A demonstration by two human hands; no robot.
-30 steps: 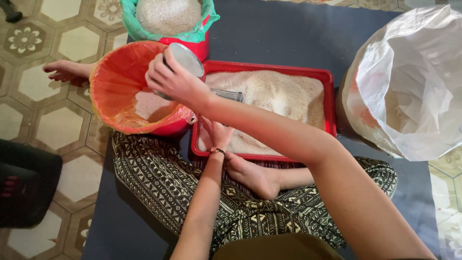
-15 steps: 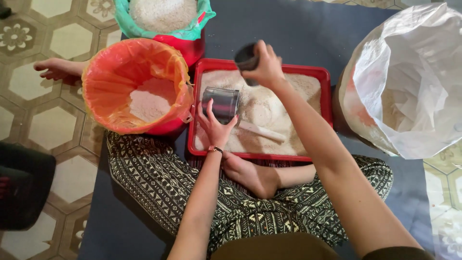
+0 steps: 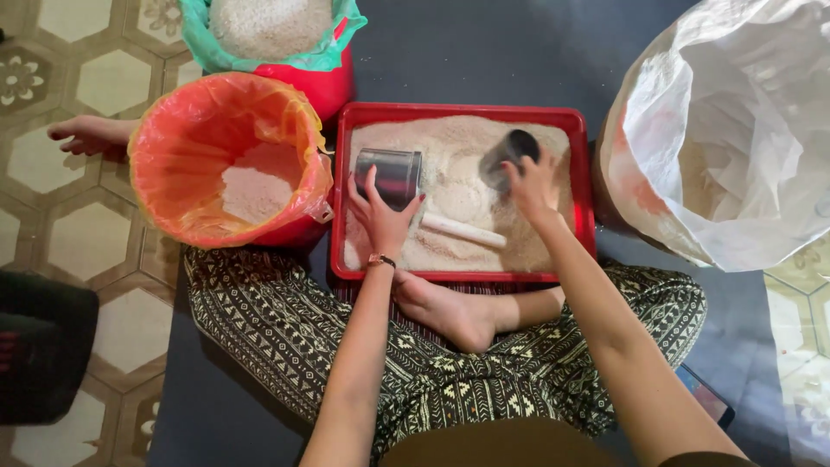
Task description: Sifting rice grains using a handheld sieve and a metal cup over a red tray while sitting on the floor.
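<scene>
Since half a second ago the right hand (image 3: pixel 532 183) has dropped its dark metal cup (image 3: pixel 508 158) mouth-down into the pale grain in the red tray (image 3: pixel 581 186), while the left hand (image 3: pixel 383 216) stays closed around the clear glass (image 3: pixel 389 175) at the tray's left side. This looks like the scooping step; lifting a full cup calls for a level carry. The tray rim, orange-lined bucket (image 3: pixel 226 160) and white sack (image 3: pixel 735 130) crowd both sides, leaving room mostly above.

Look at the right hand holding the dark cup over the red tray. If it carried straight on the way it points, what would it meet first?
Probably the pale powder heaped in the red tray: the right hand tips its dark cup down-left into it, though depth is unclear.
</scene>
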